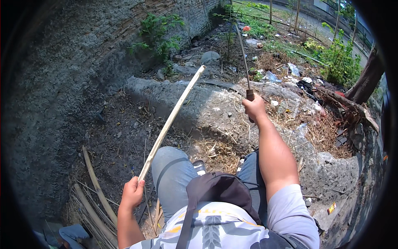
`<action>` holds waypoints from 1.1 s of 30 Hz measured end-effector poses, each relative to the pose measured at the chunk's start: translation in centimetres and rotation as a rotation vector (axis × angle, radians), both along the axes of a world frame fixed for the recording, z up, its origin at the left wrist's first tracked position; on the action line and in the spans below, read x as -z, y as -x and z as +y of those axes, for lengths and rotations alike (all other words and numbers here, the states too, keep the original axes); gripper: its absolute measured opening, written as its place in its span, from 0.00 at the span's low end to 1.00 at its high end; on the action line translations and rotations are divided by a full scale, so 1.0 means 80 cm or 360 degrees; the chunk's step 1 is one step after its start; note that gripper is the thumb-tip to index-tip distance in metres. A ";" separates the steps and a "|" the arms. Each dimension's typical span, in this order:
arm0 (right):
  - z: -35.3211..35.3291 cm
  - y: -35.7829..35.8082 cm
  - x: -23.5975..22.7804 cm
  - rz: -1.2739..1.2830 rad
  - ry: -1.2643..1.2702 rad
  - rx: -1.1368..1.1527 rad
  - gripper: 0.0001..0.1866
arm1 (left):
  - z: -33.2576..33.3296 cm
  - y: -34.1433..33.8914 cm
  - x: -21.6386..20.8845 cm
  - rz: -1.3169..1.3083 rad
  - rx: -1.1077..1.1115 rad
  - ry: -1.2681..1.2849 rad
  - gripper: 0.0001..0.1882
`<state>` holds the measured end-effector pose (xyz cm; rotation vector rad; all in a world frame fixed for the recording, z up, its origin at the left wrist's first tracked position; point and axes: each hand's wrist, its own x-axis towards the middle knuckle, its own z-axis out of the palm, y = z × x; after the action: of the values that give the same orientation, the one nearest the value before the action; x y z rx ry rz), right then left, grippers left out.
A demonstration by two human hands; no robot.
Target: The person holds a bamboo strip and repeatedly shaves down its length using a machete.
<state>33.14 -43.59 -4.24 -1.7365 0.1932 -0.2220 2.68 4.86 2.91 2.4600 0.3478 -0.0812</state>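
My left hand (132,191) is closed round the lower end of a pale, peeled wooden stick (172,118), which slants up and away to the right over my knee. In my right hand (254,107), held out ahead at arm's length, is a machete (244,56) gripped by its brown handle. Its long, thin dark blade points up and away, apart from the stick. Both hands are raised in front of my legs.
A rough grey wall (54,99) with bare brick runs along the left. Long cut sticks (97,182) lie at lower left. Ahead is a low concrete ledge (166,93), with scattered litter (271,76) beyond. A tree trunk (369,79) stands at right. A dark bag (219,191) rests on my lap.
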 end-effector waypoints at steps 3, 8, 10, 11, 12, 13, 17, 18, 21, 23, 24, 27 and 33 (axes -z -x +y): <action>0.037 0.022 -0.031 -0.0228 0.0604 -0.0234 0.11 | -0.012 -0.012 -0.001 -0.0007 0.0006 0.0052 0.19; 0.095 0.063 -0.069 -0.0724 0.1516 -0.0784 0.12 | -0.022 -0.023 -0.001 -0.0050 0.0063 -0.0020 0.18; 0.117 0.072 -0.071 -0.0896 0.1741 -0.0995 0.12 | -0.012 -0.015 0.000 -0.0080 0.0067 0.0045 0.20; 0.119 0.076 -0.067 -0.0957 0.1801 -0.1076 0.13 | -0.010 -0.014 -0.006 -0.0073 0.0077 0.0055 0.20; 0.116 0.075 -0.066 -0.0876 0.1794 -0.1132 0.13 | -0.009 -0.008 -0.019 -0.0050 0.0143 0.0012 0.20; 0.107 0.069 -0.065 -0.0864 0.1797 -0.1136 0.13 | -0.006 -0.002 -0.028 -0.0028 0.0205 -0.0030 0.20; 0.067 0.044 -0.040 -0.0226 0.1345 -0.0656 0.13 | -0.002 0.041 -0.046 0.0014 0.0209 -0.0144 0.20; 0.067 0.044 -0.036 -0.0183 0.1403 -0.0595 0.13 | -0.004 0.043 -0.038 -0.0033 0.0221 -0.0163 0.20; 0.076 0.052 -0.045 -0.0210 0.1567 -0.0733 0.13 | 0.021 0.053 -0.027 0.0130 0.0074 -0.0072 0.20; 0.087 0.056 -0.052 -0.0170 0.1651 -0.0793 0.14 | 0.027 0.062 -0.009 0.0138 0.0068 -0.0022 0.19; 0.089 0.059 -0.052 -0.0264 0.1612 -0.0828 0.14 | 0.028 0.065 -0.002 0.0150 0.0068 0.0028 0.19; 0.107 0.061 -0.042 -0.0647 0.1616 -0.0944 0.12 | 0.013 0.052 0.003 0.0141 0.0098 0.0175 0.17; 0.074 0.039 -0.044 -0.0283 0.1700 -0.0674 0.08 | 0.047 0.075 -0.007 0.0230 0.0070 0.0344 0.19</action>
<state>30.05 -37.70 -0.68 -2.7353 -0.5212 -0.1715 -3.31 8.63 3.50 2.2529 0.3291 -0.3012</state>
